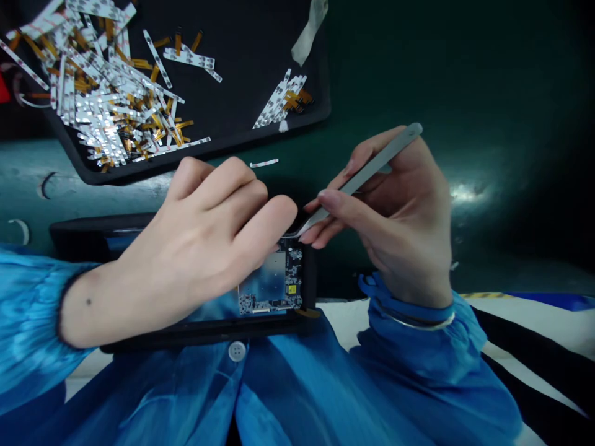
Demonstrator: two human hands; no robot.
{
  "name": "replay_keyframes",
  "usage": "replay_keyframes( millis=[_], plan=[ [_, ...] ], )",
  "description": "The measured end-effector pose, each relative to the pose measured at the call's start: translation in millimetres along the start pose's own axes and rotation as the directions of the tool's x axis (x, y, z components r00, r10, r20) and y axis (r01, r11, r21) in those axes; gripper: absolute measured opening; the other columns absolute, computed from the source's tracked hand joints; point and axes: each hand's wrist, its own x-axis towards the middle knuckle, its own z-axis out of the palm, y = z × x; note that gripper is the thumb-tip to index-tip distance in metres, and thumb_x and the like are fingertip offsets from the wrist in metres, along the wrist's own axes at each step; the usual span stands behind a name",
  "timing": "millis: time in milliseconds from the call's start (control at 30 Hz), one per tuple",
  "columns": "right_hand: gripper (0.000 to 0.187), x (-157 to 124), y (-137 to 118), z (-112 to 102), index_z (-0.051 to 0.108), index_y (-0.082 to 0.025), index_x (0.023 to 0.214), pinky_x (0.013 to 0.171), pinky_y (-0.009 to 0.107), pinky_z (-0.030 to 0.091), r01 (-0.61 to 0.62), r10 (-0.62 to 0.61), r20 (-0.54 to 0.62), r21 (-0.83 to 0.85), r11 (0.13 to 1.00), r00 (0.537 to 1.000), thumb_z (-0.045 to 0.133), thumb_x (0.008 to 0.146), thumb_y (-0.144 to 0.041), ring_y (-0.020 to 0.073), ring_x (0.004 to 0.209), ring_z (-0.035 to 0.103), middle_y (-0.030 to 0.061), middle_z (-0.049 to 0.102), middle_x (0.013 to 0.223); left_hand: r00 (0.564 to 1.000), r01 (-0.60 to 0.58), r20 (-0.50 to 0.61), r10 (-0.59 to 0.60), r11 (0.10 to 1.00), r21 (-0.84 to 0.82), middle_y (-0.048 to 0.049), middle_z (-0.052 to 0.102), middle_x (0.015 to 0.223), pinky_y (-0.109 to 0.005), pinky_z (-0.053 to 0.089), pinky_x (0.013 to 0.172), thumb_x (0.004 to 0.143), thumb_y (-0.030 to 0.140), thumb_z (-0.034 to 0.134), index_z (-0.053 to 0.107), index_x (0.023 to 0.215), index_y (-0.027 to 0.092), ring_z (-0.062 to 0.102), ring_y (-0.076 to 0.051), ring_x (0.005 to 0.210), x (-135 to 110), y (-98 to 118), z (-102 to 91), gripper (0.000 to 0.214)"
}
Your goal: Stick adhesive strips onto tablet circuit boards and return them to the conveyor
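Note:
My right hand grips a pair of grey tweezers, whose bent tips reach the upper edge of a circuit board. The board has a silver shield plate and a small yellow part, and sits at the right end of a long black device housing. Over the housing lies my left hand, fingers curled and closed near the tweezer tips. Its fingertips are hidden beneath the hand, so I cannot make out what they hold, if anything. The hand also covers part of the board.
A black tray holds a heap of white-and-orange flex cables at its left and a smaller bunch at its right. One small white strip lies on the green table between tray and housing.

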Motion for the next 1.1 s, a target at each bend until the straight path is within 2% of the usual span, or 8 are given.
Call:
replay_keyframes(
  millis=[167,300,400,500,667,867,1000,1100],
  plan=[
    [0.03,1,1,-1,0.046,-0.023,0.093,0.047,0.022,0.065,0.017,-0.016,0.027,-0.016,1.0,1.0,0.07,0.088,-0.006,0.0151,0.057,0.075,-0.0093,0.074,0.073,1.0,0.008,0.027,-0.007,0.999,-0.05,-0.0021,0.055,0.083,-0.037,0.053,0.076,0.106,0.024,0.036,0.054,0.098,0.012,0.067,-0.025,0.091,4,-1,0.6,0.023],
    [0.03,-1,4,-1,0.046,-0.023,0.094,0.046,0.022,0.063,0.075,-0.075,-0.01,-0.029,0.997,0.997,0.069,0.088,-0.005,0.0143,0.054,0.074,-0.0079,0.074,0.074,0.996,0.037,0.082,-0.023,0.984,-0.175,-0.0011,0.052,0.085,-0.044,0.056,0.081,0.103,0.017,0.027,0.056,0.103,0.011,0.066,-0.026,0.099,10,-5,4.2,0.029],
    [0.03,-1,5,0,0.046,-0.023,0.094,0.047,0.022,0.064,0.092,-0.093,-0.02,-0.034,0.995,0.996,0.069,0.088,-0.004,0.014,0.055,0.074,-0.0085,0.073,0.074,0.996,0.054,0.079,-0.038,0.978,-0.203,-0.0011,0.052,0.083,-0.043,0.056,0.08,0.099,0.012,0.03,0.055,0.098,0.01,0.064,-0.025,0.096,11,-7,7.4,0.025],
    [0.031,-1,6,0,0.046,-0.024,0.093,0.047,0.022,0.064,0.08,-0.081,-0.014,-0.034,0.996,0.997,0.069,0.087,-0.003,0.0141,0.055,0.074,-0.01,0.072,0.071,0.997,0.05,0.069,-0.041,0.989,-0.137,-0.0011,0.056,0.086,-0.04,0.054,0.078,0.097,0.007,0.032,0.055,0.1,0.014,0.062,-0.022,0.093,8,-6,7.2,0.024],
    [0.031,-1,6,0,0.046,-0.024,0.094,0.047,0.022,0.064,0.078,-0.079,-0.015,-0.042,0.996,0.997,0.069,0.088,-0.004,0.0128,0.057,0.074,-0.0105,0.07,0.072,0.994,-0.103,0.012,0.106,0.983,-0.15,-0.0091,0.064,0.102,-0.037,0.05,0.07,0.104,0.021,0.04,0.058,0.106,0.014,0.063,-0.024,0.088,-8,-5,1.3,0.02],
    [0.032,-2,5,1,0.046,-0.025,0.093,0.049,0.022,0.064,0.072,-0.073,-0.02,-0.049,0.996,0.997,0.068,0.088,-0.002,0.0122,0.061,0.074,-0.0121,0.068,0.07,0.992,-0.118,0.005,0.124,0.959,-0.259,-0.0111,0.069,0.124,-0.04,0.052,0.086,0.102,0.02,0.054,0.06,0.125,0.011,0.064,-0.028,0.113,-33,-6,4.8,0.026],
    [0.031,-2,2,2,0.045,-0.025,0.093,0.049,0.021,0.064,0.073,-0.075,-0.02,-0.085,0.994,0.997,0.069,0.089,-0.004,0.0116,0.061,0.074,-0.0128,0.065,0.068,0.993,-0.113,0.0,0.118,0.956,-0.271,-0.011,0.07,0.129,-0.041,0.049,0.082,0.102,0.017,0.053,0.059,0.132,0.008,0.062,-0.029,0.12,-39,-4,6.6,0.032],
    [0.031,-1,0,2,0.046,-0.025,0.092,0.05,0.022,0.064,0.093,-0.094,0.0,-0.133,0.987,0.996,0.075,0.088,-0.014,0.0123,0.063,0.074,-0.0114,0.064,0.07,0.994,-0.103,0.006,0.107,0.963,-0.251,-0.0087,0.071,0.128,-0.042,0.048,0.079,0.103,0.017,0.052,0.058,0.135,0.011,0.063,-0.027,0.12,-39,-3,8.2,0.034]
  ],
)
